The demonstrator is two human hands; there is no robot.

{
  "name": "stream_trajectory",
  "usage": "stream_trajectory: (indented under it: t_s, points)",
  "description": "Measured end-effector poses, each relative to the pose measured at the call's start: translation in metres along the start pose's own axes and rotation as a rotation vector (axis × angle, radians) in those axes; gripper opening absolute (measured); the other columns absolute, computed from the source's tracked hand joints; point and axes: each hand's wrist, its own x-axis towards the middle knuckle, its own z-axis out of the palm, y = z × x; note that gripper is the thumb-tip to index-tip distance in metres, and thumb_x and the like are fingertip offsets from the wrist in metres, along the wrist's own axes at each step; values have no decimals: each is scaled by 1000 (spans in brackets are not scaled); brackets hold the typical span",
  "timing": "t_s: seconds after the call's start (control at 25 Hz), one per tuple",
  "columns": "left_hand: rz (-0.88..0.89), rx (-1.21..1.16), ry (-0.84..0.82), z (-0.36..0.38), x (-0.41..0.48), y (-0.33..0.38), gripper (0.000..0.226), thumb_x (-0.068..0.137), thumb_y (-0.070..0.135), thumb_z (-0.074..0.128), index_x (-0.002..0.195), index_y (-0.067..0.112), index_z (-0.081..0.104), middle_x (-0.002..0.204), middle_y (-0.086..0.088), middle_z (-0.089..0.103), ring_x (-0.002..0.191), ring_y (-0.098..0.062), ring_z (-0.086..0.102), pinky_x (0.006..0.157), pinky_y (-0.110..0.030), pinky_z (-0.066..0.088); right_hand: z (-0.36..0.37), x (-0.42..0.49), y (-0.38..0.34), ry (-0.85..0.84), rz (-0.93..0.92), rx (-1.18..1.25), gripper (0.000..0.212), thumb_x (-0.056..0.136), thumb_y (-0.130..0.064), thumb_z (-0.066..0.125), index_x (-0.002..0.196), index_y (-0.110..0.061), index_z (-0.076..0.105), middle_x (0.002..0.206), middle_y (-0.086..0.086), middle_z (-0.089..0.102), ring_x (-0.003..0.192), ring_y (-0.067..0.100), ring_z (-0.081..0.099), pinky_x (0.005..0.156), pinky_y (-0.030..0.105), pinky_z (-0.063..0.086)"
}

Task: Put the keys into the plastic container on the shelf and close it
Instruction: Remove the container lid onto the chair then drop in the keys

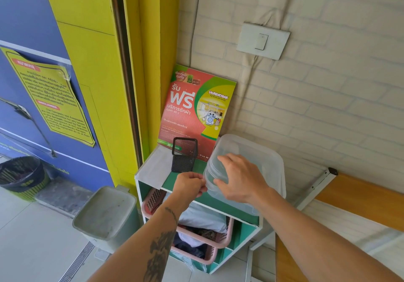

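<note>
Both hands, left (190,184) and right (240,176), grip the plastic container (262,161) on the shelf (185,173).

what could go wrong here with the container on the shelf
The container sits at the shelf's front right corner; the right hand pressing on its lid could tip or push it off. The left hand pinches only the lid's edge, so that grip may slip. No keys are visible, so it might be shut without them. The mesh cup stands close by.

The green-topped shelf (185,178) carries a clear plastic container (258,163), a mesh cup (184,155) (black), and a leaning poster (194,109).
</note>
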Motion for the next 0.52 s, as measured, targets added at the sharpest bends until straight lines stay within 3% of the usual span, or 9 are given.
stream_trajectory:
  t_s: [0.24,0.4,0.52]
  points:
    - [3,55,27,0,-4,3,11,86,2,62,93,1,71,63,-10,70,56,-18,62,58,-29,53,-11,-3,9,140,-23,27,42,84,-32,65,122,-13,63,115,4,63,109,28,57,83,41,53]
    - [208,335,224,2,-14,26,20,82,15,54,90,22,71,80,-4,73,75,-24,68,72,-34,56,-6,-11,11,199,-55,47,41,82,-27,68,120,-12,66,108,4,66,101,27,60,79,40,53]
    - [302,307,177,7,-19,55,21,85,19,52,85,25,72,79,-2,74,78,-27,70,67,-33,57,4,-15,10,211,-70,-12,39,79,-30,69,113,-13,67,102,3,67,95,29,61,79,40,50]
